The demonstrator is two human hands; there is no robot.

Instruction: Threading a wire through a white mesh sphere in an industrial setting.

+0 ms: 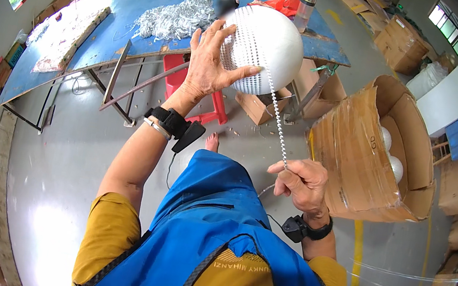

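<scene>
A large white ball (284, 41) is at the table's near edge, with rows of silver bead trim round its left part. My left hand (208, 65) lies against this beaded side, fingers spread and thumb stretched across the front. From the ball a strand of silver bead trim (278, 118) runs taut down to my right hand (302, 181). Thumb and forefinger of the right hand pinch the strand, and the other fingers are curled. A thin tail of it shows below that hand. Beside the ball's upper left is a dark, blurred object (225, 5).
On the blue table (124, 12) lie a heap of silver strands (177, 18), a red plastic bag (284, 2) and a clear bottle (304, 12). An open cardboard box (354, 145) with white balls stands at my right. A red stool (211, 104) is under the table.
</scene>
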